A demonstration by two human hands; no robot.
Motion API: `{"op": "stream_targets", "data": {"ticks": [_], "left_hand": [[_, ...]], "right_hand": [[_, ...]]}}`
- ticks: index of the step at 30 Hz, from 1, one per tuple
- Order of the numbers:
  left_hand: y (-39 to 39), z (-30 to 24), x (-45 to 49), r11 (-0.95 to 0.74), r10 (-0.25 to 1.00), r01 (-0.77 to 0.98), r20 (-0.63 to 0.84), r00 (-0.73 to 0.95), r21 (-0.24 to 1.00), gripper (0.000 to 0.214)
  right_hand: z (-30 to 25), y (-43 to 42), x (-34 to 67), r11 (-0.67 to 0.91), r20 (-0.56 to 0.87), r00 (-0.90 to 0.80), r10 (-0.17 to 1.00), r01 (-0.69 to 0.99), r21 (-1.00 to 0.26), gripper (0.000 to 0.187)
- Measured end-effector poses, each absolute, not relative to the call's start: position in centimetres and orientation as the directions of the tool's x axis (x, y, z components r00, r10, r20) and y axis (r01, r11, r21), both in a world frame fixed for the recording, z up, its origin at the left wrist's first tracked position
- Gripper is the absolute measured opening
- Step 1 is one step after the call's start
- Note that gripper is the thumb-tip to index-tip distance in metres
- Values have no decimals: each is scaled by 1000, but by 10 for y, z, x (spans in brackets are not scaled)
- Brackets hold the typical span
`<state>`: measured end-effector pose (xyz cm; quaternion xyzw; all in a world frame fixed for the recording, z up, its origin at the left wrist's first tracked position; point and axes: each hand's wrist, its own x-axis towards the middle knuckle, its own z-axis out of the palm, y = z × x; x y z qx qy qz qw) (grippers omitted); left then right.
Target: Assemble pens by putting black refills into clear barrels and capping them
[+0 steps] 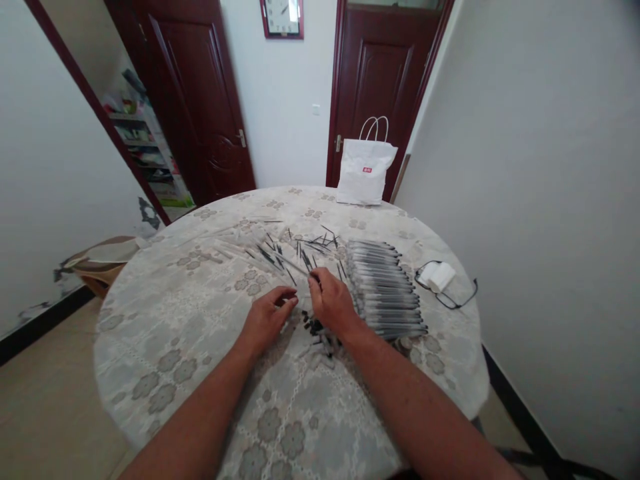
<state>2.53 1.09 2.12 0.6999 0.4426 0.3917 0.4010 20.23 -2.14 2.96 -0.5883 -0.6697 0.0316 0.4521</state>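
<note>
My left hand (pixel 269 313) rests on the round table (pixel 165 320), its thumb and fingers pinched on something too small to make out. My right hand (pixel 331 301) is closed around a thin clear pen tube (pixel 286 262) that points up and to the left. Small black pen caps (pixel 315 328) lie in a heap between and under my hands. Loose clear tubes and black refills (pixel 273 248) are scattered just beyond my fingers. A neat row of assembled pens (pixel 384 288) lies to the right of my right hand.
A white paper bag (pixel 365 172) stands at the table's far edge. A white block with a black cable (pixel 441 279) lies at the right. Two dark red doors and a wall clock (pixel 283 17) are behind. A low wooden stool (pixel 103 263) stands at the left.
</note>
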Motion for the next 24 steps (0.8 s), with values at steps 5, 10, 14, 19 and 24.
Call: {"op": "stream_targets", "data": {"ticks": [5, 10, 14, 19, 24], "left_hand": [[13, 12, 38, -305, 935, 405, 191, 297, 862, 22], [16, 12, 50, -348, 928, 569, 185, 325, 745, 13], [19, 11, 59, -318, 943, 627, 169, 287, 711, 7], [21, 10, 55, -302, 949, 699, 135, 285, 648, 5], [28, 12, 33, -241, 951, 466, 111, 289, 851, 9]], "right_hand": [[29, -19, 210, 292, 598, 196, 777, 730, -618, 22], [29, -18, 214, 296, 619, 262, 740, 700, -650, 22], [30, -18, 218, 295, 616, 280, 736, 687, -664, 22], [27, -16, 220, 286, 616, 293, 732, 688, -667, 21], [27, -17, 219, 298, 615, 259, 745, 696, -654, 21]]}}
